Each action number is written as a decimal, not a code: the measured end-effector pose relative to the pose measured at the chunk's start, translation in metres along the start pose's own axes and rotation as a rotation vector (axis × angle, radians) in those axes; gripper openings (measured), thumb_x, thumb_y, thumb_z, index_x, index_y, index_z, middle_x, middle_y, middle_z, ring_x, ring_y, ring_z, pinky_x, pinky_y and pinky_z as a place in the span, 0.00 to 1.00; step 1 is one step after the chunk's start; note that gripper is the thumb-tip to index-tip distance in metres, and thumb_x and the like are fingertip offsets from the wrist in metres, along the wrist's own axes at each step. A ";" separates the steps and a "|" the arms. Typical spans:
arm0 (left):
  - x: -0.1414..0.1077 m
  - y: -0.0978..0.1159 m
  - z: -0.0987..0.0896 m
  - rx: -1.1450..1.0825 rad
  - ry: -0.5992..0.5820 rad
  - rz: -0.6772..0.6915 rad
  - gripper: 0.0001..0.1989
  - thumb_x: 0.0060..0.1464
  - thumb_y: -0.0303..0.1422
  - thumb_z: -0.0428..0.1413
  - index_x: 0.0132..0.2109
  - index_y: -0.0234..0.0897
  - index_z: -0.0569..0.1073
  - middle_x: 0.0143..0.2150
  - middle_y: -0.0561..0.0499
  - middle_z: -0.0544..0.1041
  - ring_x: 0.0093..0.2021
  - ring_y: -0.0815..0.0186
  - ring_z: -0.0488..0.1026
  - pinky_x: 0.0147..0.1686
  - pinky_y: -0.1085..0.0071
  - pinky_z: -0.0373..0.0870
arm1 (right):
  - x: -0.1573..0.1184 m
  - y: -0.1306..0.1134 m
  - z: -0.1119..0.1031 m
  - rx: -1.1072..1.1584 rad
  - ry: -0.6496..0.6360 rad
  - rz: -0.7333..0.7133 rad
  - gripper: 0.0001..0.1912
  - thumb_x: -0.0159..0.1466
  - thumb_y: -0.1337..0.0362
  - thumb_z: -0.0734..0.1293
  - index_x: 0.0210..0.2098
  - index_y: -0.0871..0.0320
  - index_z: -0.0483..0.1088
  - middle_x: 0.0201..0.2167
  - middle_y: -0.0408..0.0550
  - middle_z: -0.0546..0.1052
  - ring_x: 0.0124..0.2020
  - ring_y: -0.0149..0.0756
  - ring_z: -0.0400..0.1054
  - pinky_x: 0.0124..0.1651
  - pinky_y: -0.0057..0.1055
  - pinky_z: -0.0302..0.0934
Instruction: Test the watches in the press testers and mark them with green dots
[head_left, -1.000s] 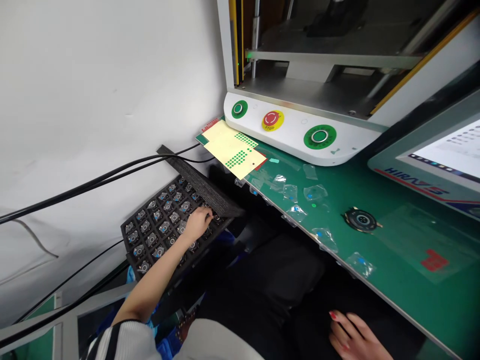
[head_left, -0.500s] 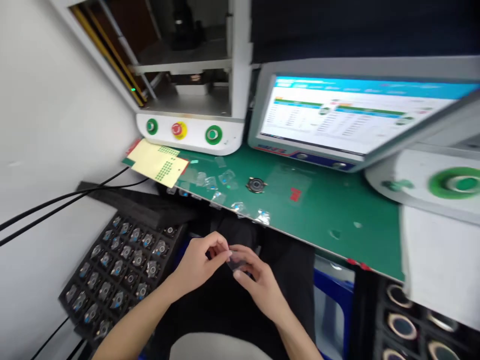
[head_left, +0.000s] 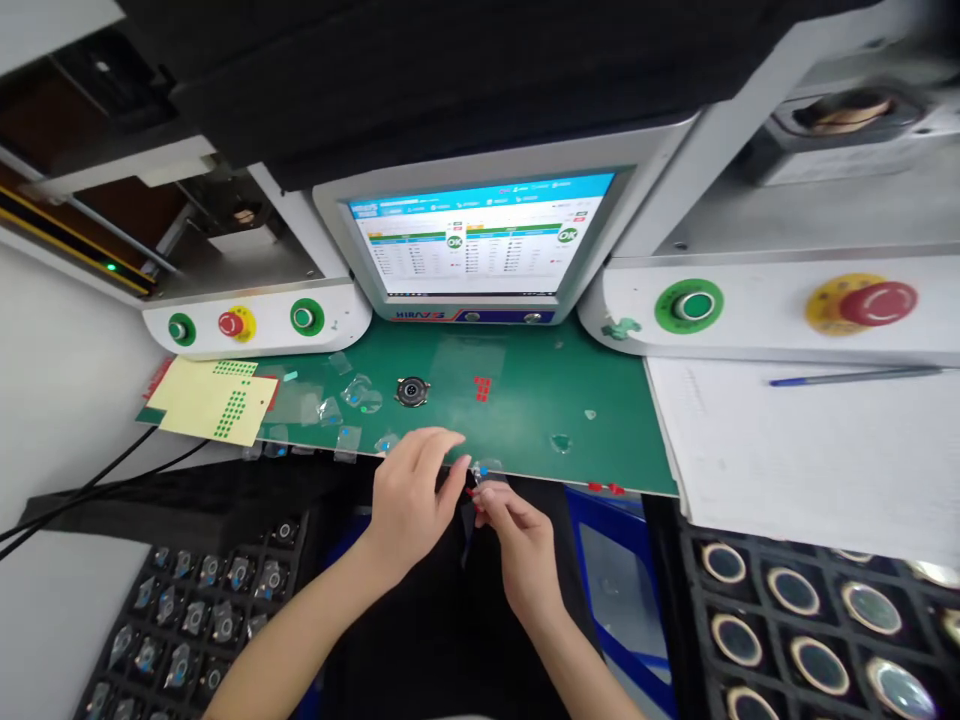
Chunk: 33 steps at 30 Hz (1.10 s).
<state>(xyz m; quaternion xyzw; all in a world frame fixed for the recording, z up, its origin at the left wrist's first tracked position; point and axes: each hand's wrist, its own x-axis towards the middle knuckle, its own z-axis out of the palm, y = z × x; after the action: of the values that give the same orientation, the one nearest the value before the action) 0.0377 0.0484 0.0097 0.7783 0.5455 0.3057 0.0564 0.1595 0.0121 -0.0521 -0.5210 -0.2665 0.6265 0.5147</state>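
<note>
- Dark compartment tray (head_left: 292, 570), lower left; round parts in clear film set in its cells.
- Cream sheets (head_left: 214, 400) with green dots, overlapping, at the bench's left end.
- White control panel (head_left: 274, 322): two green buttons, red stop between.
- Clear film scraps (head_left: 347, 440), several, some blue-tabbed, along the bench edge.
- Left hand (head_left: 412, 495): thumb and forefinger curved, narrow gap between, nothing seen in it.
- Round black part (head_left: 412, 391), on the green bench (head_left: 517, 430), beyond the left hand.
- Blue-tabbed film (head_left: 481, 470), at the bench's front edge, between both hands' fingertips.
- Right hand (head_left: 525, 550): thumb and fingers drawn together just below that film; cannot tell what is pinched.
- Blue stool (head_left: 626, 545), below the bench.
- Second tray (head_left: 697, 640), ringed discs in its cells.
- White paper stack (head_left: 795, 460), pen (head_left: 862, 377) on top.
</note>
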 end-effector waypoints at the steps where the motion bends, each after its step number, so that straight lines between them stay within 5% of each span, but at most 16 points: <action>1: 0.001 0.001 0.004 0.008 0.018 0.066 0.05 0.61 0.28 0.51 0.42 0.37 0.72 0.36 0.48 0.80 0.37 0.63 0.77 0.39 0.69 0.73 | 0.004 0.002 0.001 0.011 0.032 0.003 0.18 0.55 0.51 0.71 0.19 0.58 0.73 0.26 0.47 0.73 0.28 0.33 0.63 0.30 0.29 0.58; 6: -0.007 -0.001 0.022 0.082 -0.229 0.357 0.15 0.61 0.21 0.45 0.50 0.32 0.72 0.48 0.45 0.81 0.49 0.62 0.77 0.50 0.64 0.71 | 0.016 0.010 0.002 0.038 0.117 0.048 0.18 0.53 0.49 0.71 0.21 0.59 0.73 0.21 0.45 0.71 0.26 0.32 0.60 0.31 0.30 0.59; 12: -0.022 -0.009 0.042 0.267 -0.299 0.330 0.20 0.64 0.22 0.40 0.57 0.29 0.69 0.57 0.46 0.75 0.58 0.61 0.71 0.58 0.58 0.64 | 0.022 0.019 -0.002 -0.003 0.135 0.077 0.19 0.49 0.48 0.73 0.22 0.60 0.75 0.21 0.45 0.72 0.24 0.31 0.59 0.29 0.29 0.58; 17: -0.021 -0.007 0.027 0.280 -0.351 0.349 0.19 0.63 0.24 0.43 0.58 0.29 0.68 0.59 0.44 0.74 0.60 0.57 0.68 0.60 0.56 0.62 | 0.004 0.008 -0.013 -0.029 0.073 0.098 0.23 0.49 0.45 0.73 0.21 0.61 0.76 0.21 0.48 0.72 0.23 0.32 0.61 0.24 0.28 0.58; 21: -0.001 -0.021 0.001 0.231 -0.314 0.077 0.18 0.61 0.25 0.46 0.55 0.36 0.71 0.53 0.45 0.78 0.55 0.59 0.73 0.55 0.59 0.67 | -0.028 -0.007 -0.028 -0.083 -0.113 0.171 0.23 0.49 0.44 0.74 0.27 0.59 0.78 0.24 0.49 0.75 0.23 0.32 0.63 0.24 0.28 0.60; 24: 0.019 -0.047 -0.006 0.289 -0.235 -0.115 0.15 0.60 0.28 0.50 0.53 0.33 0.71 0.54 0.38 0.76 0.54 0.51 0.72 0.52 0.53 0.68 | -0.046 -0.005 -0.035 -0.124 -0.250 0.217 0.24 0.49 0.42 0.73 0.28 0.59 0.78 0.24 0.49 0.75 0.22 0.32 0.63 0.23 0.27 0.59; 29: 0.040 -0.085 0.004 0.296 -0.240 -0.123 0.15 0.52 0.25 0.60 0.48 0.37 0.72 0.48 0.41 0.78 0.48 0.51 0.75 0.45 0.57 0.72 | -0.056 0.006 -0.038 -0.241 -0.369 0.166 0.23 0.54 0.42 0.70 0.30 0.59 0.76 0.23 0.44 0.69 0.21 0.28 0.58 0.23 0.24 0.55; 33: 0.037 -0.085 0.005 0.280 -0.136 -0.127 0.18 0.54 0.25 0.59 0.52 0.33 0.68 0.43 0.39 0.79 0.43 0.51 0.77 0.40 0.59 0.75 | -0.058 -0.002 -0.038 -0.341 -0.392 0.114 0.23 0.56 0.43 0.69 0.32 0.59 0.76 0.22 0.42 0.66 0.21 0.27 0.56 0.23 0.23 0.53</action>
<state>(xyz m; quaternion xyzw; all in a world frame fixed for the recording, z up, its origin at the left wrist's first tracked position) -0.0209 0.1165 -0.0146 0.7614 0.6259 0.1690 0.0033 0.1909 -0.0486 -0.0397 -0.4829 -0.4331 0.6896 0.3220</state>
